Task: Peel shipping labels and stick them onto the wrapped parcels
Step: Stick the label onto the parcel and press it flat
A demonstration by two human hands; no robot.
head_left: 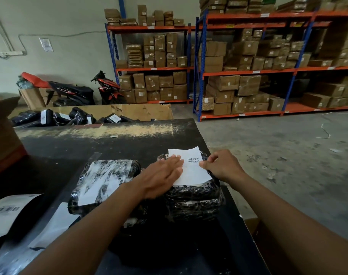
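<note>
Hands [163, 175] [222, 167] on label [193, 173], labelled parcel [109, 175] beside

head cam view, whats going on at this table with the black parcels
A person is sticking a white shipping label onto a black wrapped parcel on the dark table. The left hand presses flat on the label's left side, while the right hand pinches its right edge. A second parcel beside it on the left already bears a label. A strip of labels lies at the near left.

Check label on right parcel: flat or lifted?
Partly flat: left hand presses label onto parcel; right hand pinches its edge.
</note>
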